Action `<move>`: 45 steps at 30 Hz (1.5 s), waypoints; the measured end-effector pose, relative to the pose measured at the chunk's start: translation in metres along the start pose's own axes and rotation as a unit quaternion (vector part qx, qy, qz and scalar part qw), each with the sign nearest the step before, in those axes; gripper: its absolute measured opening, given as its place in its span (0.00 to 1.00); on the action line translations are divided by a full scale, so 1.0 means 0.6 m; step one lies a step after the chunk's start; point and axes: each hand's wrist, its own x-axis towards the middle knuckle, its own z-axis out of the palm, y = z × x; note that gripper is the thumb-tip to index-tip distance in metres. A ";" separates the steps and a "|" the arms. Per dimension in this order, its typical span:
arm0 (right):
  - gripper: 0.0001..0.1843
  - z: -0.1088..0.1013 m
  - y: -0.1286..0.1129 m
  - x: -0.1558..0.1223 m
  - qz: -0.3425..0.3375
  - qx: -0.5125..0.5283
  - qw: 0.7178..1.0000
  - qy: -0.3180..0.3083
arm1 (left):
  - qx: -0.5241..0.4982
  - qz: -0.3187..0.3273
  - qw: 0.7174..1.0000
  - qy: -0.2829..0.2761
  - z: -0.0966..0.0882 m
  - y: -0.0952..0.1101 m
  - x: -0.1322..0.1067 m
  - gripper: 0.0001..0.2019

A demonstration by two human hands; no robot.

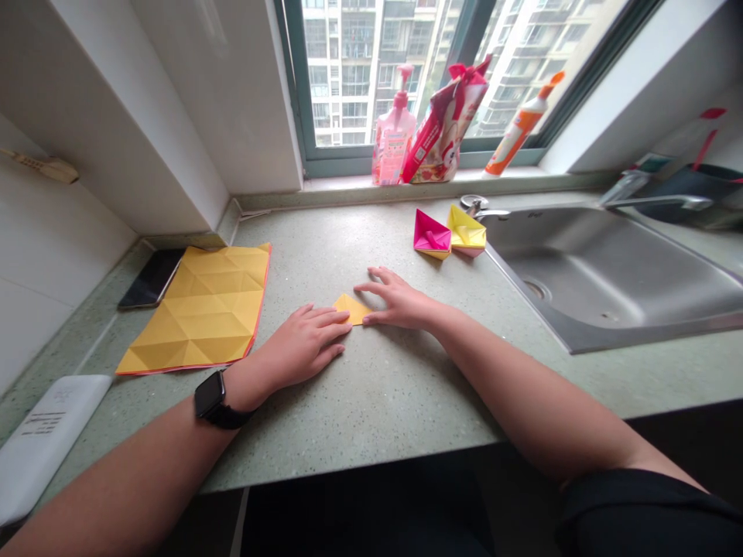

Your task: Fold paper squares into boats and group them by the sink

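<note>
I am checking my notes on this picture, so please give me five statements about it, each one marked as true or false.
1. The left hand touches a small folded yellow paper. True.
2. The right hand is closed in a fist. False: its fingers are spread.
3. Pink and yellow paper shapes stand near the sink. True.
4. The orange-and-white bottle lies in the sink. False: it stands on the windowsill.
5. A black watch is on the left wrist. True.
</note>
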 end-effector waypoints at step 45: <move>0.24 0.022 -0.007 -0.001 -0.098 -0.021 0.994 0.029 | 0.067 -0.101 0.993 0.013 -0.039 -0.017 -0.024 0.12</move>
